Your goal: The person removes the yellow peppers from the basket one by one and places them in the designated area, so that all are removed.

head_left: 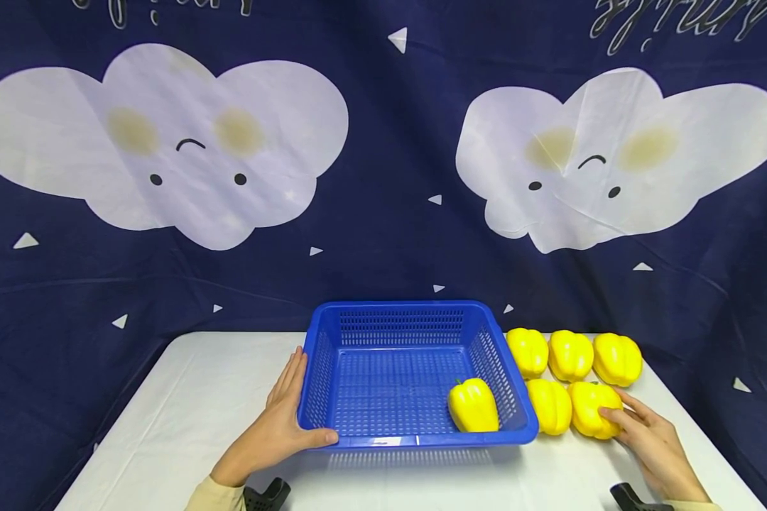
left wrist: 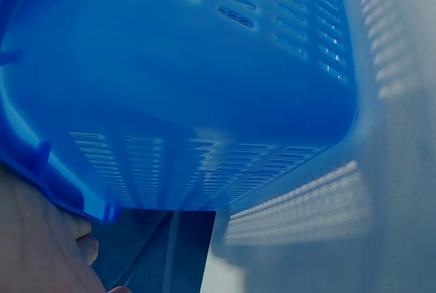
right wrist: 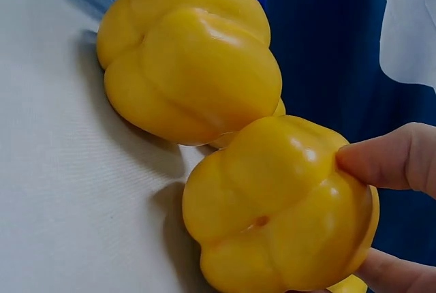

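My right hand (head_left: 655, 440) holds a yellow bell pepper (head_left: 594, 410) between thumb and fingers, at the near right of a group of yellow peppers. Close up in the right wrist view, the thumb (right wrist: 392, 160) presses on the side of this pepper (right wrist: 272, 211), and another pepper (right wrist: 194, 61) lies beside it. On the other side, my left hand (head_left: 287, 411) rests against the front left corner of a blue plastic basket (head_left: 415, 441), straight fingers along its left side and thumb on the front rim. One yellow pepper (head_left: 474, 406) lies inside the basket, at its front right.
Three peppers stand in the back row, among them a middle one (head_left: 571, 355) and a right one (head_left: 616, 359). A near-row pepper (head_left: 550, 406) is close to the basket's right side. The white table (head_left: 211, 397) ends at a dark blue cloth (head_left: 396, 177) with cloud prints.
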The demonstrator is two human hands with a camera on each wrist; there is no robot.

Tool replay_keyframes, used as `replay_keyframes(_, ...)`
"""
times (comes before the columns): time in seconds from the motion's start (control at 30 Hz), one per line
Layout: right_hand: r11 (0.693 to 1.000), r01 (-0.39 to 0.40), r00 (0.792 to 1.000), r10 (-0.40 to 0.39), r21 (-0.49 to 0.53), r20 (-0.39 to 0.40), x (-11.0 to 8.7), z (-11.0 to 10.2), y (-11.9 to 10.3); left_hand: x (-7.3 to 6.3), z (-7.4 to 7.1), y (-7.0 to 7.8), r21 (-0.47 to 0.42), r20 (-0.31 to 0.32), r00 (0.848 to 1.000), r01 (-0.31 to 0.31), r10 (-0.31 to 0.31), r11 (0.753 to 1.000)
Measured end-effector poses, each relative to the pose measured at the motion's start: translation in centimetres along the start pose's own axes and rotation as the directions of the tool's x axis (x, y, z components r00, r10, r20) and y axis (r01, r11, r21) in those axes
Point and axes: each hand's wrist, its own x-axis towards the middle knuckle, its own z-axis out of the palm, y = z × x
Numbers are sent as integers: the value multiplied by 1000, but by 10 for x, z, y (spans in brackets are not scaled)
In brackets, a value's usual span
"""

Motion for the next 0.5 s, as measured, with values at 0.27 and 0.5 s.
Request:
replay_keyframes(0.27,999,-46,998,46,-21,43,2,1,1,-1,0,1,-4,5,1000,4,-4,1000)
replay_keyframes(0.5,998,-57,995,57,-5,86,6,1,2,-1,0,1,-6,6,1000,7,-7,1000)
